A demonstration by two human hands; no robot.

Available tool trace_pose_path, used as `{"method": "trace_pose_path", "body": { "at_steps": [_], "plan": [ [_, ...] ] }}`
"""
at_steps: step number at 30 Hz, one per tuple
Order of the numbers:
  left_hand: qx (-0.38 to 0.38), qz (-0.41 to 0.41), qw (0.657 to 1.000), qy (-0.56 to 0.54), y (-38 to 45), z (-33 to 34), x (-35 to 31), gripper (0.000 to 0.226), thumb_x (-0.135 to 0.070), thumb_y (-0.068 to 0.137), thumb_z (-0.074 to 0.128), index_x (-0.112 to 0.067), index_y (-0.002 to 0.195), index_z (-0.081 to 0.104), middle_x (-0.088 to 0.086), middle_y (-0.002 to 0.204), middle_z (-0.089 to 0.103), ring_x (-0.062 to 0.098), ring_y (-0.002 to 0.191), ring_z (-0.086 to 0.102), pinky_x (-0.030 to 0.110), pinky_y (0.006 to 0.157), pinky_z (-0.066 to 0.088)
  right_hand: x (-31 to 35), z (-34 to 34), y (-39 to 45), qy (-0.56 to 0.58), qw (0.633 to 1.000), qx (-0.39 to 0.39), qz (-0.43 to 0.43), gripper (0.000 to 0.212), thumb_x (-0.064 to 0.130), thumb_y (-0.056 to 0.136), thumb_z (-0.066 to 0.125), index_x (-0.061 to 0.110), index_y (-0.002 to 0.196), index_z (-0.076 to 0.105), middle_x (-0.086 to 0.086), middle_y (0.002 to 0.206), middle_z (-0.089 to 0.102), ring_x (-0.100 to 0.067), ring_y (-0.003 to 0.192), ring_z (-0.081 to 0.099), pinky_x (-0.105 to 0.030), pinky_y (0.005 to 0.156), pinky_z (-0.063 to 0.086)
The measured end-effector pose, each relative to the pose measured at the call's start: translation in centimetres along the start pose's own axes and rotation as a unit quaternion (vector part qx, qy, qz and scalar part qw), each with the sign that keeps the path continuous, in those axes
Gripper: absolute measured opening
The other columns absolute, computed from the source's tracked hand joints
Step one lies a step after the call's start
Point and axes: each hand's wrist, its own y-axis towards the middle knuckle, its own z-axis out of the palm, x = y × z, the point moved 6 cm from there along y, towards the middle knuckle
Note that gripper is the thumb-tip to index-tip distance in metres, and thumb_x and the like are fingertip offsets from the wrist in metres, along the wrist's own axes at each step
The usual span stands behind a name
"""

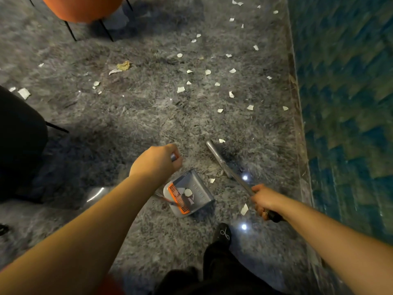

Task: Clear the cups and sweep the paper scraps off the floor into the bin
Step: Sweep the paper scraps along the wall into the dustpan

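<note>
Seemingly broom (228,165) slants up-left from right hand (264,202); dustpan (189,193) mouth up-right.

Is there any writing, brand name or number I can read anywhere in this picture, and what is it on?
No readable text anywhere.
The dustpan has a row of small raised marks along its inner wall, too small and blurred to read.
The black shoe bears a pale looping emblem, a mark and not letters as far as I can tell.
The paper scraps look blank.

Dustpan (189,193) left of broom (225,162) — scraps (181,89) beyond.
</note>
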Motion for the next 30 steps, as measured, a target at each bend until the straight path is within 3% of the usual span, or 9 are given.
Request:
{"method": "trace_pose_path", "body": {
  "at_steps": [7, 11, 16, 20, 27, 30],
  "plan": [
    [-0.027, -0.008, 0.999, -0.018, 1.0, -0.2, 0.8, 0.019, -0.041, 0.093, 0.060, -0.023, 0.085, 0.056, 0.004, 0.072, 0.063, 0.028, 0.068, 0.061, 0.041, 0.059, 0.055, 1.1, 3.8, 0.0, -0.067, 0.995, 0.077, -0.009, 0.024, -0.001, 0.095, 0.032, 0.016, 0.097, 0.049, -0.009, 0.055, 0.040, -0.014, 0.041, 0.035, -0.017, 0.038, 0.029],
    [-0.008, -0.030, 0.999, -0.034, 1.4, -0.4, 2.2, 0.029, -0.049, 0.089, 0.063, -0.020, 0.086, 0.061, 0.001, 0.074, 0.064, 0.021, 0.069, 0.061, 0.041, 0.063, 0.055, 0.8, 4.3, -1.0, -0.021, 0.994, 0.110, 0.020, 0.020, 0.007, 0.097, 0.041, 0.021, 0.108, 0.049, -0.006, 0.055, 0.037, -0.011, 0.038, 0.032, -0.014, 0.039, 0.026],
    [-0.004, -0.020, 0.999, -0.049, 1.4, -0.9, 2.7, 0.028, -0.043, 0.090, 0.065, -0.015, 0.087, 0.064, 0.003, 0.074, 0.064, 0.022, 0.071, 0.061, 0.041, 0.064, 0.052, 0.3, 4.3, -3.7, 0.040, 0.994, 0.104, 0.008, 0.026, 0.008, 0.098, 0.040, 0.029, 0.112, 0.047, -0.004, 0.059, 0.042, -0.007, 0.034, 0.035, -0.013, 0.036, 0.028],
    [0.027, 0.023, 0.999, -0.022, 1.8, -0.7, 0.9, 0.023, -0.038, 0.092, 0.062, -0.016, 0.087, 0.064, 0.002, 0.075, 0.063, 0.021, 0.071, 0.060, 0.036, 0.062, 0.050, -0.4, 4.3, -5.9, 0.112, 0.991, 0.069, 0.001, 0.025, 0.008, 0.098, 0.043, 0.029, 0.112, 0.042, -0.007, 0.064, 0.044, -0.006, 0.034, 0.037, -0.015, 0.033, 0.029],
    [0.092, 0.167, 0.980, 0.055, 2.8, 0.5, -5.7, 0.018, -0.045, 0.089, 0.060, -0.028, 0.090, 0.063, -0.002, 0.083, 0.065, 0.020, 0.079, 0.062, 0.034, 0.069, 0.054, -3.6, 3.5, -8.5, 0.209, 0.978, 0.000, -0.016, 0.015, 0.005, 0.097, 0.042, 0.016, 0.099, 0.052, -0.007, 0.056, 0.042, -0.010, 0.035, 0.036, -0.015, 0.034, 0.029],
    [0.105, 0.216, 0.966, 0.094, 3.0, 1.5, -8.9, 0.020, -0.045, 0.091, 0.057, -0.026, 0.094, 0.063, -0.001, 0.087, 0.065, 0.022, 0.084, 0.063, 0.034, 0.070, 0.054, -6.2, 2.6, -9.3, 0.255, 0.966, -0.039, -0.015, 0.019, 0.000, 0.096, 0.040, 0.014, 0.086, 0.048, -0.008, 0.053, 0.038, -0.010, 0.032, 0.033, -0.012, 0.034, 0.026]
  ]
}}
